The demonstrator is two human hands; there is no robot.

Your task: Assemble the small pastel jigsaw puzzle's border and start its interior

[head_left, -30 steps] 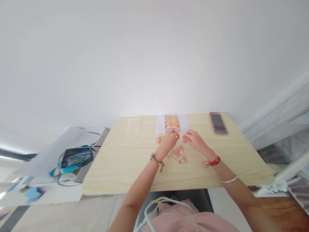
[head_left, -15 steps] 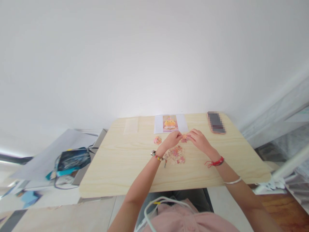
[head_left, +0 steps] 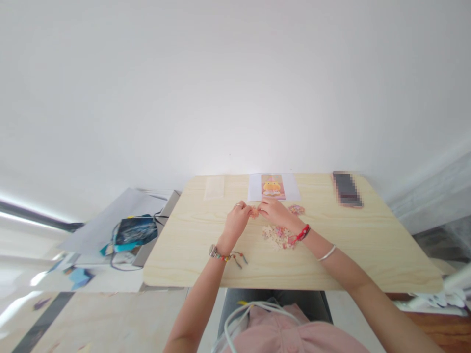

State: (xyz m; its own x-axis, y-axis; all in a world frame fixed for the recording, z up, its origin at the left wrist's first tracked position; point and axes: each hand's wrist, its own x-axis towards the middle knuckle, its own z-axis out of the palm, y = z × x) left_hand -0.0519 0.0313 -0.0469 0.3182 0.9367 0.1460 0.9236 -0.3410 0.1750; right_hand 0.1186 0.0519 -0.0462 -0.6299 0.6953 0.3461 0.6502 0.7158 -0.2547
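Note:
My left hand [head_left: 235,221] and my right hand [head_left: 273,212] meet fingertip to fingertip over a light wooden table [head_left: 191,255], both pinching a small pink cluster of joined puzzle pieces [head_left: 254,212]. A pile of loose pink and cream puzzle pieces [head_left: 276,234] lies just below my right wrist, partly hidden by it. A second small joined cluster [head_left: 296,210] rests to the right of my right hand. The reference picture [head_left: 273,187], a white sheet with a yellow figure on pink, lies at the table's far edge above both hands.
A phone [head_left: 347,189] lies at the far right of the table. A pale card [head_left: 214,187] sits at the far left. Left of the table a lower surface holds a grey sheet [head_left: 110,220] and a dark blue pouch with cables [head_left: 133,231].
Both hands have shifted left from the cluster on the right to the pink cluster on the left and now pinch it together. The camera view has also turned.

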